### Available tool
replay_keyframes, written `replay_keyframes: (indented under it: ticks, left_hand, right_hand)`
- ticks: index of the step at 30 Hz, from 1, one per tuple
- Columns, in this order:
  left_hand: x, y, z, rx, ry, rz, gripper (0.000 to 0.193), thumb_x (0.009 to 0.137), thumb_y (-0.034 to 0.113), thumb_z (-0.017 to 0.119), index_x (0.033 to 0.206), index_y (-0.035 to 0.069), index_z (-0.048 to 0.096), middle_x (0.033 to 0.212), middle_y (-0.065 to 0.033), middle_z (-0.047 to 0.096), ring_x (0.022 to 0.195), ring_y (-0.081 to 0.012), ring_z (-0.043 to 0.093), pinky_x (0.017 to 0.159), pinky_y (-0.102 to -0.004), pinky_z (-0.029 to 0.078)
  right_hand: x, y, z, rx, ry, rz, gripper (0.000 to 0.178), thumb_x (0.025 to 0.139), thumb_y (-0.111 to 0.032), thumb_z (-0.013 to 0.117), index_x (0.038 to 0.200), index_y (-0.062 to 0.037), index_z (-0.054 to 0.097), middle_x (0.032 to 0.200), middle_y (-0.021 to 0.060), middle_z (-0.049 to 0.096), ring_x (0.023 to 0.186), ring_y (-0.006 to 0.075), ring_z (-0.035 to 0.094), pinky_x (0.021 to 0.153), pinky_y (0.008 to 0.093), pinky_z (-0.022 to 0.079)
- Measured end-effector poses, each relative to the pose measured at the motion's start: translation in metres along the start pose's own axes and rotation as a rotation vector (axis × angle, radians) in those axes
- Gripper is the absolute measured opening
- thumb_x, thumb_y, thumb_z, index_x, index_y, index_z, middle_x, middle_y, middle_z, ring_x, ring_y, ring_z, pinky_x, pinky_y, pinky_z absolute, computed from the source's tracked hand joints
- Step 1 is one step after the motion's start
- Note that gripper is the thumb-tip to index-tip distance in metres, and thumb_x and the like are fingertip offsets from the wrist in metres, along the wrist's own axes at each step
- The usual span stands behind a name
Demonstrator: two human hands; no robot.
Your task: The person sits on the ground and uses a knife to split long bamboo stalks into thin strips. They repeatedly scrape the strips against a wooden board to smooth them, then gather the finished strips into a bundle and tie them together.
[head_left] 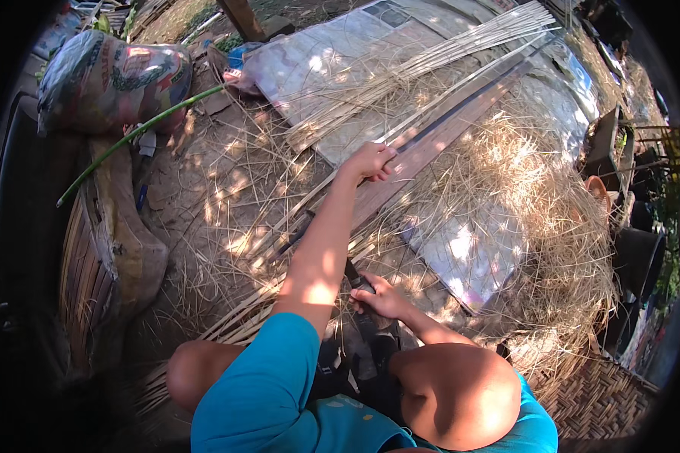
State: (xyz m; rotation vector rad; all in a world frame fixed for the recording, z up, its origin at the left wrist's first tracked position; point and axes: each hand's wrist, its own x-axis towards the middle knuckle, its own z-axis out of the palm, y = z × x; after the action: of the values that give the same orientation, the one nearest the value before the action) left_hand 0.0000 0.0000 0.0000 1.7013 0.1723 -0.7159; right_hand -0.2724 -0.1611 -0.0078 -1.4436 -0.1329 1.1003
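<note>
My left hand [368, 161] reaches forward over a long wooden plank [438, 147], its fingers closed around a thin pale bamboo strip [468, 77]. The strip slants from the far right down toward the near left, passing under my forearm. Close to my knees, my right hand [385, 297] is wrapped around a dark tool handle [352, 272]; the kind of tool cannot be made out. A bundle of pale bamboo strips [423, 66] lies beyond the plank. More strips [238, 321] lie under my left arm.
Curly shavings [536, 181] pile up on the right, partly over a pale sheet [472, 249]. A stuffed sack [113, 83] stands far left, with a green stalk [143, 128] before it and a carved wooden block [132, 249] nearer. A woven mat [597, 396] lies near right.
</note>
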Motion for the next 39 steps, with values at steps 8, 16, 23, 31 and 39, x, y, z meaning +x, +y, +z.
replay_keyframes:
  ticks: [8, 16, 23, 31, 39]
  left_hand:
    - [0.042, -0.024, 0.069, 0.478, 0.422, 0.119, 0.032, 0.099, 0.031, 0.057, 0.104, 0.003, 0.072, 0.112, -0.0236, 0.071, 0.105, -0.0400, 0.068, 0.090, -0.0489, 0.054]
    - [0.057, -0.016, 0.086, 0.520, 0.559, 0.114, 0.035, 0.099, 0.036, 0.058, 0.106, 0.005, 0.073, 0.108, -0.0189, 0.073, 0.104, -0.0361, 0.070, 0.090, -0.0483, 0.055]
    - [0.035, -0.001, 0.079, 0.610, 0.316, 0.141, 0.049, 0.105, 0.045, 0.045, 0.113, 0.003, 0.070, 0.111, -0.0187, 0.073, 0.105, -0.0359, 0.070, 0.092, -0.0483, 0.053]
    - [0.037, -0.007, 0.064, 0.540, 0.432, 0.219, 0.047, 0.107, 0.040, 0.040, 0.116, 0.004, 0.069, 0.110, -0.0190, 0.072, 0.106, -0.0378, 0.069, 0.094, -0.0502, 0.051]
    - [0.029, -0.013, 0.048, 0.478, 0.376, 0.190, 0.046, 0.106, 0.041, 0.044, 0.117, 0.003, 0.069, 0.116, -0.0215, 0.070, 0.112, -0.0370, 0.066, 0.098, -0.0480, 0.050]
  right_hand:
    - [0.015, -0.035, -0.032, 0.357, 0.037, 0.086, 0.017, 0.104, -0.015, 0.055, 0.115, -0.0023, 0.056, 0.086, 0.0054, 0.064, 0.074, 0.0125, 0.062, 0.065, 0.0297, 0.053]
    - [0.021, -0.014, 0.009, -0.559, 0.119, -0.512, 0.059, 0.090, -0.029, 0.074, 0.132, 0.0057, 0.050, 0.122, 0.0218, 0.066, 0.104, 0.0288, 0.067, 0.085, 0.0361, 0.057]
    - [0.045, -0.059, -0.055, 0.123, 0.142, -0.008, 0.056, 0.091, -0.024, 0.073, 0.132, 0.0085, 0.052, 0.108, 0.0172, 0.072, 0.093, 0.0288, 0.073, 0.075, 0.0360, 0.062]
    - [0.024, -0.059, 0.018, -0.734, -0.116, -0.621, 0.046, 0.093, -0.016, 0.068, 0.131, 0.0046, 0.051, 0.109, 0.0197, 0.071, 0.092, 0.0270, 0.073, 0.073, 0.0341, 0.061]
    - [0.027, -0.043, 0.012, -0.231, -0.060, -0.165, 0.063, 0.091, -0.029, 0.074, 0.140, 0.0024, 0.050, 0.132, 0.0186, 0.063, 0.117, 0.0286, 0.063, 0.098, 0.0420, 0.053]
